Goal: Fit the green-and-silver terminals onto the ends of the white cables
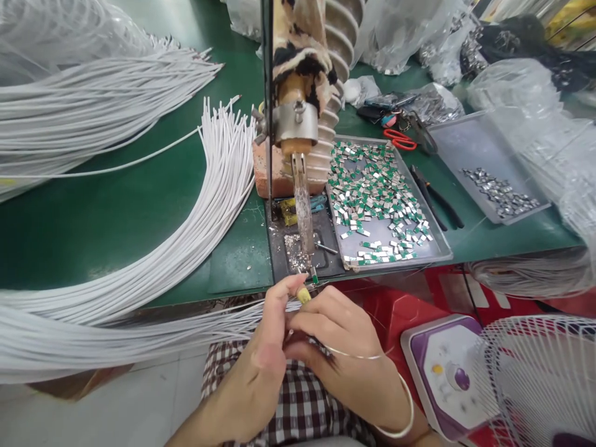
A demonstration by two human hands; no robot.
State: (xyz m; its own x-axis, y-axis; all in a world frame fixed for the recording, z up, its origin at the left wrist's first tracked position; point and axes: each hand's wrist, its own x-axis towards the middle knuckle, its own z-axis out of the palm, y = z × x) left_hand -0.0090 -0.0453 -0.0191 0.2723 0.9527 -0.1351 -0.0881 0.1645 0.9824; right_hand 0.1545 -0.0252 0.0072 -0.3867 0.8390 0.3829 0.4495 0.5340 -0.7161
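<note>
1. Left hand (261, 372): reaching up to the desk edge, its fingertips lying close together just below the soldering iron; whether the grip is clamping on anything cannot be told.
2. Right hand (344, 338): touching the left, fingers bending inward; what its grip is enclosing, if anything, is hiding from view. A white bangle (411, 406) is circling the wrist.
3. Small connector (315, 275), green and silver: sitting just beyond the fingertips, near the iron's tip.
4. Yellow finger cover (303, 295): showing between the hands; which hand is wearing it is unclear.
5. Thin white strand (356, 355): running across the right hand.
6. Soldering iron (302, 198): pointing downward above a dark plate (278, 261).
7. Brick (265, 167): resting behind the iron.
8. Tray (438, 252): lying right of the plate, holding many loose connectors (372, 186).
9. Second tray (454, 149): standing farther right, containing small metal parts (500, 194).
10. Pliers (446, 208): lying between the trays; red-handled scissors (410, 147) are lying behind them.
11. White cables (195, 230): curving in a bundle over the green desk (158, 211), at left.
12. Fan guard (535, 372): occupying the lower right.
</note>
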